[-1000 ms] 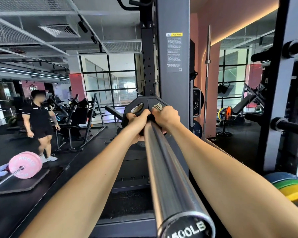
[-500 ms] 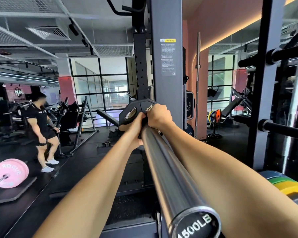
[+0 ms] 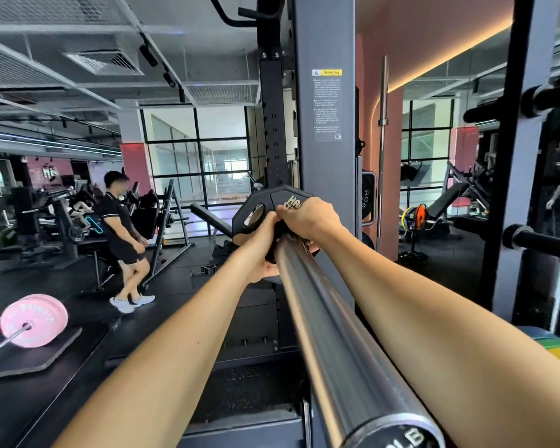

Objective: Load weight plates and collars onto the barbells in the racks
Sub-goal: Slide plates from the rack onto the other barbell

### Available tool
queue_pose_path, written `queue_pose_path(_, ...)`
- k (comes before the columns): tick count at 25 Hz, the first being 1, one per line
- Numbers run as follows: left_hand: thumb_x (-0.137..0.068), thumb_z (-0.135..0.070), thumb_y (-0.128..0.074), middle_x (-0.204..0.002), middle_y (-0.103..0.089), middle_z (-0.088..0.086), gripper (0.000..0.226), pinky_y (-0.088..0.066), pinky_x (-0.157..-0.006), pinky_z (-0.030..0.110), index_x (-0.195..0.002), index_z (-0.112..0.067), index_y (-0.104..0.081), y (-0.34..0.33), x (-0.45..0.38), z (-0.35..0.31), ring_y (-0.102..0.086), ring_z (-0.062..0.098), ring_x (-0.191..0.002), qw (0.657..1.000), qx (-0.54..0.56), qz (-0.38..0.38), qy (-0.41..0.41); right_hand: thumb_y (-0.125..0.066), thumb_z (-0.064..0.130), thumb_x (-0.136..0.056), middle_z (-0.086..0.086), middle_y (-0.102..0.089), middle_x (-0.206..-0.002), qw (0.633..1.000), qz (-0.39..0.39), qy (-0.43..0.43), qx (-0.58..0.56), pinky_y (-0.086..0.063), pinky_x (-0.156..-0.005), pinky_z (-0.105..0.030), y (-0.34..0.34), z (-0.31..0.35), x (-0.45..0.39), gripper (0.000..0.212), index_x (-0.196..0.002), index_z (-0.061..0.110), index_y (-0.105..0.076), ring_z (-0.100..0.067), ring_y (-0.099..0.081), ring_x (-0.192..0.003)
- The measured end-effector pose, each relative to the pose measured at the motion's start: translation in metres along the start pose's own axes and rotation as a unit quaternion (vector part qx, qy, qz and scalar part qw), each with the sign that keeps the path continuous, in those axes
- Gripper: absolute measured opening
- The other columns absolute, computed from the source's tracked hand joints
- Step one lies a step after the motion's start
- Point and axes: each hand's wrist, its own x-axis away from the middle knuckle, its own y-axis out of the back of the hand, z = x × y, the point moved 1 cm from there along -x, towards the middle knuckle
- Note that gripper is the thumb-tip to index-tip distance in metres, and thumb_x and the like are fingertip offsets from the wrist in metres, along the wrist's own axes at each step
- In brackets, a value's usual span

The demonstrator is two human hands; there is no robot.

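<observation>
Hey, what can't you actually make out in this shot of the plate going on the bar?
All in the head view:
- Black plate: its hub is hidden by both hands; no collar can be seen.
- Plate lettering: partly covered by the right hand.
- Barbell end marking: cut off by the bottom edge.
- Warning label: print too small to read.

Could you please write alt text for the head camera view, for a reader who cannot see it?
Seen from the wearer's head, both arms reach along a steel barbell sleeve, the left hand and right hand gripping a black weight plate at its far end beside a grey rack upright. A pink-plated barbell lies lower left.
</observation>
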Motion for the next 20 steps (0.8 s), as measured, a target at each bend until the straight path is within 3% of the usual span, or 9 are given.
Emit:
queue_pose_path(3, -0.083, -0.047, -0.057, -0.061, -0.069, 0.004, 0.042, -0.054, -0.054, 0.031, -0.1, -0.009, -0.065, 0.003, -0.005, -0.003, -0.067, 0.02, -0.054, 0.999, 0.019, 0.002, 0.027, -0.063, 0.052, -0.079, -0.008, -0.067, -0.104, 1.0, -0.003, -0.004, -0.013, -0.059, -0.08, -0.042, 0.0, -0.002, 0.0, 0.05, -0.107, 0.011, -0.064, -0.033, -0.068, -0.09)
queue_pose_path(6, -0.081, -0.056, -0.066, -0.084, -0.075, 0.01, 0.057, -0.059, -0.06, 0.036, -0.114, -0.009, -0.068, 0.002, -0.008, -0.001, -0.073, 0.025, -0.069, 0.998, 0.012, 0.023, 0.052, -0.061, 0.047, -0.083, -0.01, -0.066, -0.109, 0.999, 0.0, -0.01, -0.035, -0.058, -0.079, -0.038, -0.003, -0.004, -0.003, 0.046, -0.108, 0.01, -0.065, -0.033, -0.067, -0.094)
queue_pose_path(9, -0.087, -0.047, -0.066, -0.075, -0.072, 0.01, 0.041, -0.058, -0.058, 0.032, -0.1, -0.008, -0.069, -0.001, -0.003, 0.0, -0.07, 0.024, -0.062, 0.998, 0.025, 0.049, 0.038, -0.052, 0.031, -0.094, -0.017, -0.063, -0.118, 0.999, -0.018, 0.041, 0.007, -0.047, -0.077, -0.033, -0.003, 0.001, -0.002, 0.034, -0.112, 0.004, -0.062, -0.036, -0.061, -0.107)
queue_pose_path(13, -0.1, -0.018, -0.042, -0.038, -0.058, -0.001, 0.033, -0.042, -0.034, 0.017, -0.071, -0.007, -0.054, -0.008, -0.011, 0.0, -0.054, 0.006, -0.031, 0.998, 0.007, 0.045, -0.038, -0.048, 0.029, -0.094, -0.019, -0.063, -0.112, 0.996, -0.036, 0.074, 0.018, -0.043, -0.074, -0.033, -0.002, -0.009, 0.0, 0.033, -0.104, 0.001, -0.063, -0.039, -0.059, -0.103)
queue_pose_path(18, -0.086, -0.028, -0.056, -0.053, -0.056, 0.0, 0.021, -0.042, -0.04, 0.014, -0.073, -0.011, -0.055, -0.009, -0.02, 0.005, -0.053, 0.005, -0.035, 0.998, 0.039, 0.006, -0.044, -0.057, 0.037, -0.083, -0.01, -0.057, -0.075, 0.991, -0.094, 0.028, -0.087, -0.045, -0.063, -0.03, -0.009, -0.022, -0.009, 0.034, -0.073, 0.005, -0.058, -0.033, -0.058, -0.073)
queue_pose_path(20, -0.084, -0.027, -0.059, -0.056, -0.058, 0.001, 0.018, -0.048, -0.054, 0.022, -0.074, -0.013, -0.056, -0.007, -0.021, 0.012, -0.057, 0.011, -0.043, 0.995, 0.093, -0.003, -0.022, -0.056, 0.032, -0.083, -0.01, -0.057, -0.065, 0.968, -0.142, -0.045, -0.203, -0.047, -0.059, -0.031, -0.013, -0.039, -0.012, 0.034, -0.064, 0.005, -0.056, -0.031, -0.059, -0.067)
